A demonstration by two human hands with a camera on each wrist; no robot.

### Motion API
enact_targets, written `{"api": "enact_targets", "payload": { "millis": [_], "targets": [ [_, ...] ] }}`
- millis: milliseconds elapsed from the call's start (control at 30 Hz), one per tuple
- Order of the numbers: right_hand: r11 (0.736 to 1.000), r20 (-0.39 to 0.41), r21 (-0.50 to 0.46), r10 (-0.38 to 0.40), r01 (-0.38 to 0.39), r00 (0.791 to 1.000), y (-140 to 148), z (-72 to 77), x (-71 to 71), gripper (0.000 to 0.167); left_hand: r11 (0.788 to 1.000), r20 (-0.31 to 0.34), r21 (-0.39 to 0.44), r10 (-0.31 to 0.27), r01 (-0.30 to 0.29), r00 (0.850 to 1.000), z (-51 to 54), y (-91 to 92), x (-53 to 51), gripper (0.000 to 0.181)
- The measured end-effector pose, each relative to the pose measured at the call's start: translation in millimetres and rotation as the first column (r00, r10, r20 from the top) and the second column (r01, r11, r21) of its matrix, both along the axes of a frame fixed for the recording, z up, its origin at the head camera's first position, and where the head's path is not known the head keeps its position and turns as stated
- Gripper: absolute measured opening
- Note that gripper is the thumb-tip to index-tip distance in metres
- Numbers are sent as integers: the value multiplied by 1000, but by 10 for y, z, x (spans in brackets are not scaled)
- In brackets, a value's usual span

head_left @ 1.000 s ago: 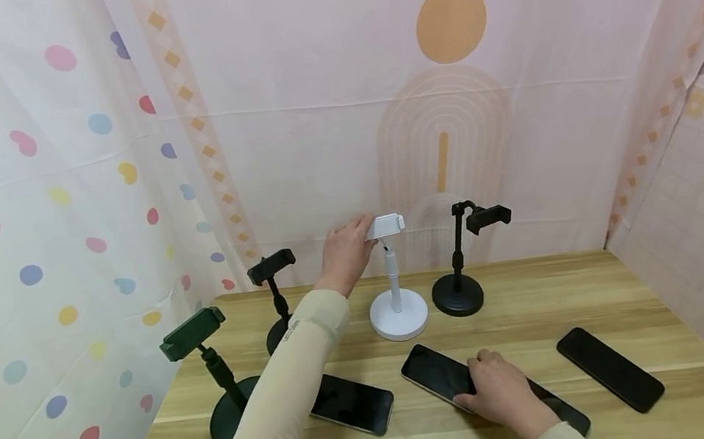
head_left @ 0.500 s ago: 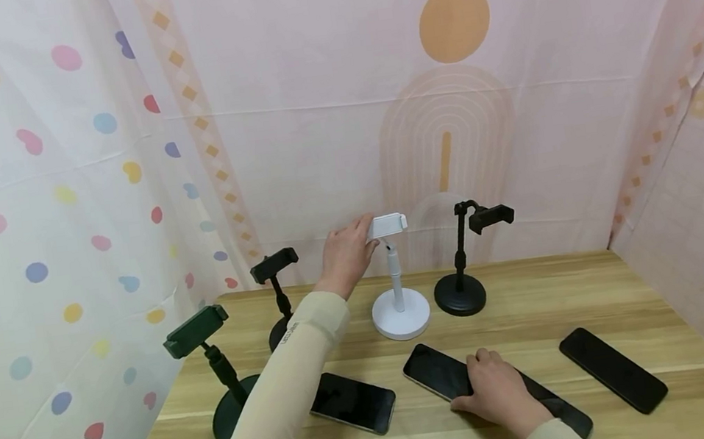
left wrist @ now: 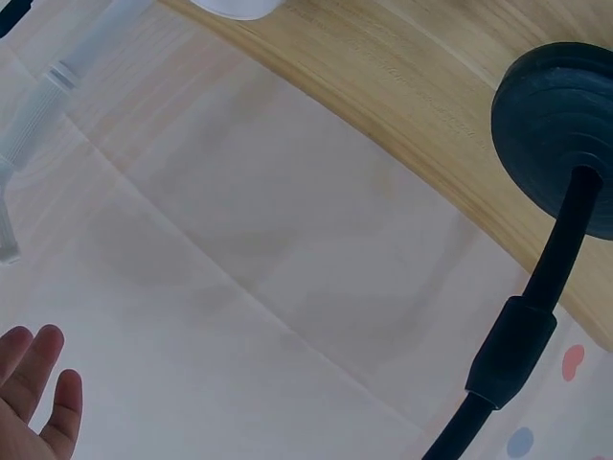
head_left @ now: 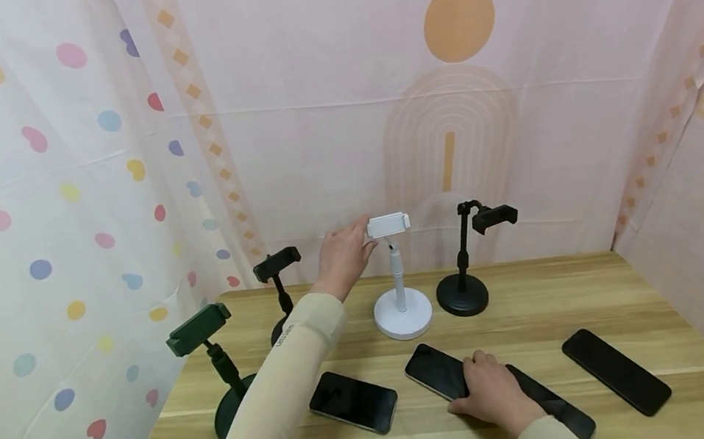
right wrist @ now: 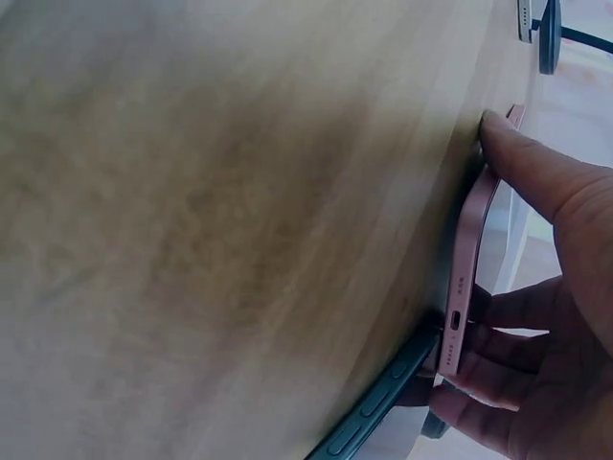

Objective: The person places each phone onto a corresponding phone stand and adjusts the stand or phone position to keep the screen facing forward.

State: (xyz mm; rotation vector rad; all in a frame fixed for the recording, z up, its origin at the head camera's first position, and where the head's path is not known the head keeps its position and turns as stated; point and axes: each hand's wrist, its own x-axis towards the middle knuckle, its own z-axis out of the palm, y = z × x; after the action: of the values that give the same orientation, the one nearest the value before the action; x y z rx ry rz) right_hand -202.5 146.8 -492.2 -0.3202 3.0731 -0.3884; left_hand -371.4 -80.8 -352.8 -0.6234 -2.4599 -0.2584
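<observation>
- Patterned curtains (head_left: 289, 146) stand behind and beside a wooden table (head_left: 588, 285).
- Stands, four counted: one white stand (head_left: 398, 273) near the middle of the back edge; one black stand to its right (head_left: 462, 260), also near that edge; one black stand to its left (head_left: 276, 263), toward the back left corner, partly covered by a sleeve; one green stand (head_left: 224, 366) by the left edge.
- Phones, four counted: left phone (head_left: 353, 403), screen up, left of middle; right phone (head_left: 616, 371), nearest the right edge; pink-edged phone (right wrist: 465, 273) and dark green phone (right wrist: 378, 393) between those two, close together, contact uncertain.
- Left hand (head_left: 342, 258): narrow pinch, thumb and finger at the left end of the white stand's clamp.
- Right hand (head_left: 493, 390): thumb and fingers grip opposite edges of the pink-edged phone, spread to its width, low over the table.
</observation>
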Motion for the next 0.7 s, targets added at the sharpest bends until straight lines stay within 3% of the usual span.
{"api": "enact_targets", "payload": {
  "millis": [300, 700],
  "targets": [
    [1000, 44, -28, 6, -5, 999, -56, 30, -14, 74, 1000, 3, 4, 0, 0, 1000, -18, -55, 28, 44],
    [999, 6, -43, -10, 10, 1000, -132, 36, -24, 58, 1000, -5, -4, -4, 4, 1000, -58, -89, 8, 47]
  ]
}}
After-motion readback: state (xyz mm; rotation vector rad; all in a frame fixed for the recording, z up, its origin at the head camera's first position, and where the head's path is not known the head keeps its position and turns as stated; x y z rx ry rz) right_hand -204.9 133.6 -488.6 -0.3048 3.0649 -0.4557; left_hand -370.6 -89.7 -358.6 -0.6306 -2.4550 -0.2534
